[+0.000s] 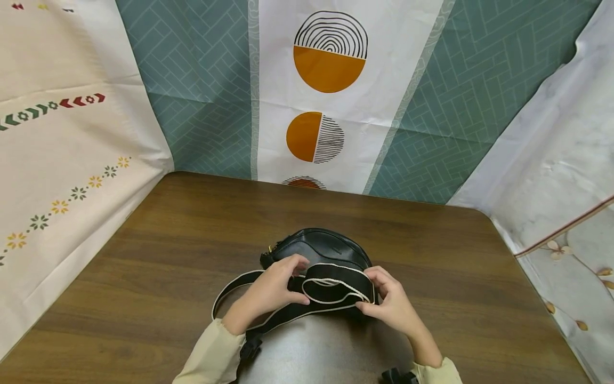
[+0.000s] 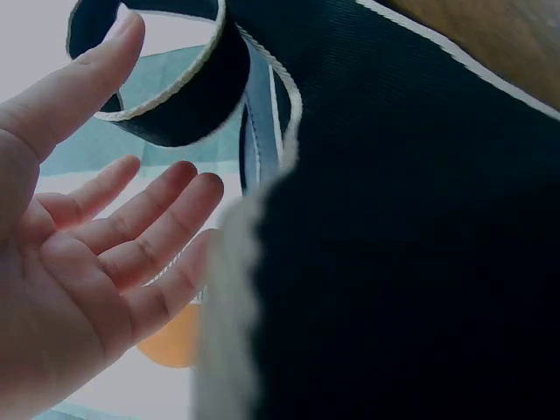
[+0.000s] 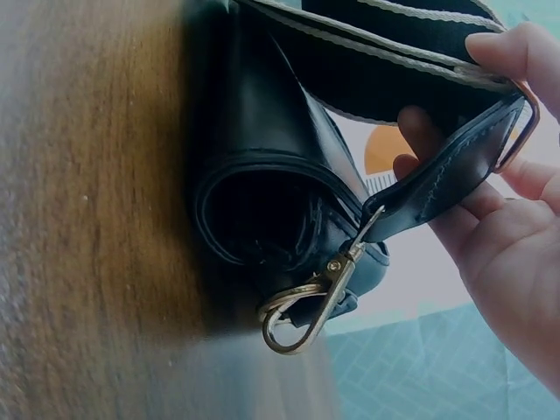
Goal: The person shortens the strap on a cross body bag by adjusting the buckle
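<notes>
A black leather bag [image 1: 326, 246] sits on the wooden table, its wide black strap [image 1: 340, 276] with white edging coiled into a loop in front of it. My right hand [image 1: 394, 303] pinches the strap's right end between thumb and fingers, close to a metal ring and a leather tab [image 3: 442, 171]. From that tab hangs a gold snap hook [image 3: 328, 293] at the bag's end. My left hand [image 1: 273, 288] is at the coil's left side, thumb and fingers spread apart. In the left wrist view its thumb overlaps the strap loop [image 2: 188, 109], and the fingers are loosely extended; firm contact cannot be made out.
The brown wooden table [image 1: 144, 288] surrounds the bag. Another stretch of strap [image 1: 230, 285] curves out left, around my left wrist. A patterned cloth [image 1: 206, 96] hangs behind the table, with pale cloths [image 1: 62, 176] on the left and right.
</notes>
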`<act>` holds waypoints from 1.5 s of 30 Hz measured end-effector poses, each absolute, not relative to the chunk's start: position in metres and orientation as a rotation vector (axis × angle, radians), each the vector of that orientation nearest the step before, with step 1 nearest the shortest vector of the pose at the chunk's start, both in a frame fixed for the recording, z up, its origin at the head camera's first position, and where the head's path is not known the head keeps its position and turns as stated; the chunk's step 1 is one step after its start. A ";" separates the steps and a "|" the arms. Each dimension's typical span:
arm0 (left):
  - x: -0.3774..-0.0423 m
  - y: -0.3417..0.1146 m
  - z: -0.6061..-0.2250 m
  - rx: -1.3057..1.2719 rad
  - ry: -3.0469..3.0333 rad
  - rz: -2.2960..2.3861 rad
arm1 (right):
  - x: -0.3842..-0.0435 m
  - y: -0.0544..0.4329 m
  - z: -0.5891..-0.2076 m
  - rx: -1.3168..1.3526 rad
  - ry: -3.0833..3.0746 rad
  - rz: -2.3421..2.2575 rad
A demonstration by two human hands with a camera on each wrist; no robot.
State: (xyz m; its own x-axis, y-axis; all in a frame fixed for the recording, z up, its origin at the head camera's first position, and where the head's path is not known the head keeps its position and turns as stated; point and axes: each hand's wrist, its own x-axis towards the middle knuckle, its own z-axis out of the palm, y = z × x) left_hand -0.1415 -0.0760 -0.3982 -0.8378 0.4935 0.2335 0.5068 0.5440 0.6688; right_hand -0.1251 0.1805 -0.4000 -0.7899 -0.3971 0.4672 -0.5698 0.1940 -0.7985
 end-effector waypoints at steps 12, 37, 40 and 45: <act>-0.141 -0.091 -0.407 -1.042 -2.839 -1.327 | -0.137 0.196 -0.422 0.974 -2.261 1.694; -0.142 -0.103 -0.406 -1.284 -2.931 -1.230 | -0.138 0.201 -0.420 0.999 -2.248 1.737; -0.144 -0.103 -0.408 -1.278 -2.846 -1.210 | -0.137 0.202 -0.420 0.992 -2.248 1.743; -0.147 -0.104 -0.411 -1.224 -2.791 -1.283 | -0.134 0.204 -0.416 0.921 -2.303 1.744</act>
